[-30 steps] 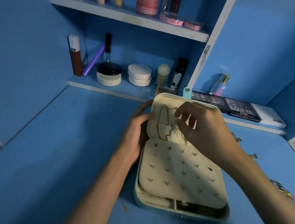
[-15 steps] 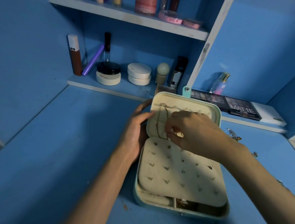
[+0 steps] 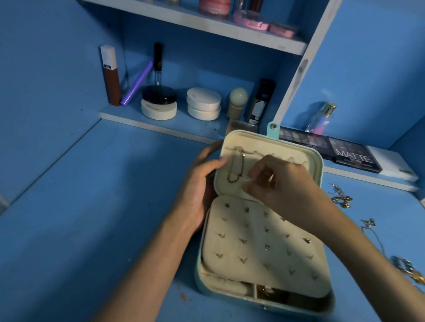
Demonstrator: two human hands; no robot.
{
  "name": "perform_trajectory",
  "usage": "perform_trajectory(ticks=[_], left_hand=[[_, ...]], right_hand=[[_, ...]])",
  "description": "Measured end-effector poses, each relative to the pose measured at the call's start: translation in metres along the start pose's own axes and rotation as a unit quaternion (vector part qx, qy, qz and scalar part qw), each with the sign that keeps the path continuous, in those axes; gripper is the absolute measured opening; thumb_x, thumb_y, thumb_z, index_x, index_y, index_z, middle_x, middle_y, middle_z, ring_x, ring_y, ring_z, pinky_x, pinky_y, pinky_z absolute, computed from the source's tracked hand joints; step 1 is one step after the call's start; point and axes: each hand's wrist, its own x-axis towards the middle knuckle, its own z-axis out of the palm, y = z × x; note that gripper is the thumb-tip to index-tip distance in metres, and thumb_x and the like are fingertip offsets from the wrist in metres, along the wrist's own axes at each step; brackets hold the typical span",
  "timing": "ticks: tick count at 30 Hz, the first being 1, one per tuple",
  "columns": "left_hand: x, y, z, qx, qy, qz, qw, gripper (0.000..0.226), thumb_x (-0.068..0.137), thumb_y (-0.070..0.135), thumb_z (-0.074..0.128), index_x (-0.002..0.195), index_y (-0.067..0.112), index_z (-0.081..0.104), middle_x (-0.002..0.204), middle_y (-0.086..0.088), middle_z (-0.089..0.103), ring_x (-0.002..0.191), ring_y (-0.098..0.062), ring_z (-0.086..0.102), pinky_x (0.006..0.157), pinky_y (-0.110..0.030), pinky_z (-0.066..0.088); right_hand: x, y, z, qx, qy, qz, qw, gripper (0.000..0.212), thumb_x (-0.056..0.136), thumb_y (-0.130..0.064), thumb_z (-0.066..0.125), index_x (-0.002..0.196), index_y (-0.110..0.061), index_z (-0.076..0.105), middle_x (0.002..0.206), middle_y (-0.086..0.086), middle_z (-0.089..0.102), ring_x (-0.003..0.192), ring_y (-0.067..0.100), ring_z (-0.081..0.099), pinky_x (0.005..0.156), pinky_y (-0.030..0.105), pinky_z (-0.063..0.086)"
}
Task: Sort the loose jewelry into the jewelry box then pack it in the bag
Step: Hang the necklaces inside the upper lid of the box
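The teal jewelry box lies open on the blue desk, its cream lid standing up at the back. A dark beaded necklace hangs inside the lid. My left hand grips the lid's left edge, thumb on the inner lining. My right hand reaches into the lid, fingertips pinched together on a thin chain just right of the beaded necklace's lower end. A cream earring panel studded with several small earrings covers the base. Loose jewelry lies on the desk to the right. No bag is in view.
More loose chains and gold pieces lie along the desk's right side. Makeup palettes and a perfume bottle sit behind the box. Shelves at the back hold cosmetic jars and tubes. Blue walls close in left and right.
My right hand went from spread fingers over the lid to a pinch at the lower part of the lid beside the beaded necklace. My left hand stayed on the lid's edge.
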Motion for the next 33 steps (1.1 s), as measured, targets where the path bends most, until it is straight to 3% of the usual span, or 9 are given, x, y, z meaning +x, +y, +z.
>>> perform_trajectory(ticks=[4,6,8,13,17,19,22,29,33], left_hand=[[-0.001,0.000,0.000,-0.004,0.001,0.009,1.000,0.029,0.087,0.004,0.050,0.102,0.025,0.064,0.092,-0.004,0.072,0.078,-0.015,0.068,0.065,-0.026,0.055],[-0.002,0.000,0.000,-0.005,0.002,0.011,1.000,0.030,0.086,0.004,0.050,0.103,0.025,0.064,0.096,-0.006,0.072,0.079,-0.015,0.068,0.065,-0.025,0.055],[-0.002,0.000,0.001,-0.008,0.000,0.015,1.000,0.030,0.086,0.005,0.050,0.105,0.024,0.064,0.097,-0.006,0.072,0.079,-0.015,0.068,0.064,-0.025,0.055],[-0.004,0.003,0.004,-0.053,-0.011,0.009,0.998,0.031,0.089,0.000,0.046,0.109,0.017,0.062,0.076,-0.005,0.073,0.063,-0.013,0.068,0.053,-0.021,0.054],[-0.004,0.003,0.003,-0.052,-0.020,0.012,0.998,0.032,0.090,0.000,0.045,0.110,0.018,0.062,0.079,-0.005,0.074,0.066,-0.014,0.069,0.056,-0.021,0.055],[-0.004,0.003,0.003,-0.053,-0.019,0.012,0.998,0.031,0.090,-0.001,0.045,0.109,0.018,0.062,0.078,-0.005,0.073,0.065,-0.013,0.068,0.056,-0.021,0.055],[-0.004,0.003,0.003,-0.060,-0.015,0.008,0.998,0.031,0.089,-0.001,0.046,0.107,0.018,0.062,0.077,-0.005,0.073,0.064,-0.013,0.068,0.056,-0.021,0.055],[-0.001,0.001,0.002,-0.044,0.000,0.002,0.999,0.032,0.089,0.002,0.047,0.108,0.021,0.064,0.095,-0.009,0.071,0.078,-0.017,0.068,0.065,-0.026,0.055],[-0.002,0.002,0.003,-0.047,-0.008,0.008,0.999,0.031,0.088,0.002,0.047,0.108,0.020,0.063,0.088,-0.006,0.072,0.073,-0.014,0.068,0.062,-0.022,0.054]], right_hand=[[-0.003,-0.004,0.001,-0.046,0.010,-0.015,0.999,0.003,0.083,-0.018,0.064,0.085,-0.020,0.064,0.079,-0.012,0.050,0.077,0.011,0.049,0.065,0.019,0.033],[-0.005,-0.007,0.001,-0.052,0.009,-0.025,0.998,0.006,0.083,-0.018,0.061,0.086,-0.022,0.058,0.077,-0.011,0.051,0.079,0.015,0.051,0.068,0.026,0.040],[-0.007,-0.007,0.000,-0.072,0.001,-0.040,0.997,0.012,0.086,-0.022,0.059,0.094,-0.025,0.051,0.077,-0.008,0.053,0.078,0.019,0.052,0.070,0.033,0.044],[-0.009,-0.009,0.004,-0.163,0.051,-0.113,0.979,0.034,0.088,-0.037,0.059,0.119,-0.028,0.047,0.077,-0.011,0.054,0.078,0.025,0.057,0.064,0.030,0.034],[-0.002,-0.007,0.010,-0.209,0.089,-0.162,0.960,0.019,0.087,-0.033,0.059,0.104,-0.024,0.061,0.080,-0.001,0.069,0.070,0.030,0.062,0.058,0.031,0.038],[0.000,-0.006,0.013,-0.192,0.110,-0.159,0.962,0.013,0.084,-0.032,0.058,0.090,-0.021,0.063,0.064,0.001,0.065,0.057,0.031,0.060,0.053,0.031,0.041],[0.003,-0.005,0.013,-0.141,0.141,-0.130,0.971,0.021,0.083,-0.034,0.048,0.088,-0.019,0.062,0.051,-0.003,0.055,0.051,0.029,0.056,0.054,0.027,0.036],[0.004,-0.001,0.008,-0.082,0.083,-0.070,0.991,0.022,0.089,-0.013,0.049,0.105,-0.019,0.062,0.045,-0.009,0.046,0.046,0.011,0.046,0.057,0.031,0.042],[0.001,-0.003,0.009,-0.070,0.095,-0.071,0.990,0.034,0.084,-0.008,0.047,0.105,-0.020,0.071,0.051,-0.015,0.051,0.048,0.010,0.046,0.062,0.028,0.043]])
